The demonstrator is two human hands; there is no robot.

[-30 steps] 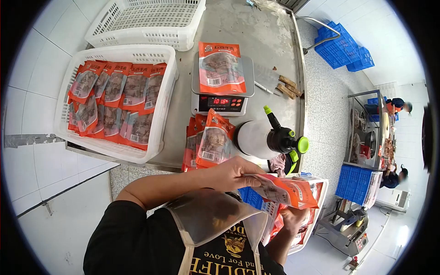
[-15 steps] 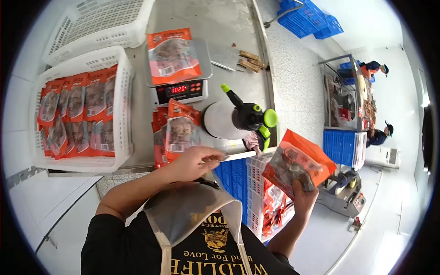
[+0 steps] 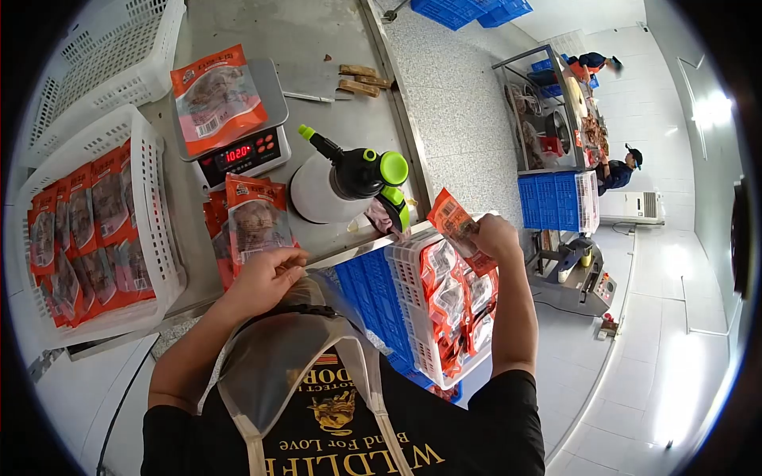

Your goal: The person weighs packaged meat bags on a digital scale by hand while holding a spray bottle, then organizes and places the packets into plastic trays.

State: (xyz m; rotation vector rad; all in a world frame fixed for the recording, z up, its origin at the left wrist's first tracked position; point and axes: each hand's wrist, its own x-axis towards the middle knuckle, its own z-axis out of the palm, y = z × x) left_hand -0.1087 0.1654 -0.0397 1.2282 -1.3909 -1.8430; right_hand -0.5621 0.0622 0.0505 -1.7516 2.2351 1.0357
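My right hand [image 3: 496,238] grips a red-and-clear food pouch [image 3: 456,226], tilted over the front white crate of pouches. Its fingers partly cover the pouch. My left hand [image 3: 270,278] is loosely curled near the table edge, thumb a little off the fingers, with nothing visible in it. Just beyond it, a small stack of pouches [image 3: 258,214] lies on the table. Another pouch [image 3: 218,99] rests flat on the digital scale [image 3: 242,155], whose red display is lit. Right of the stack stands a white spray bottle [image 3: 321,194] with a black-and-green head.
A white basket [image 3: 171,270] full of pouches sits at the left, with another white basket [image 3: 111,63] behind. Blue crates [image 3: 373,293] stand beside the front white crate [image 3: 417,317]. Wooden pieces [image 3: 365,79] lie on the table [image 3: 317,32]. Two people work farther off.
My right hand has turned the pouch and brought it over the white crate at the front. My left hand has loosened slightly. The view has shifted, so the table sits farther left.
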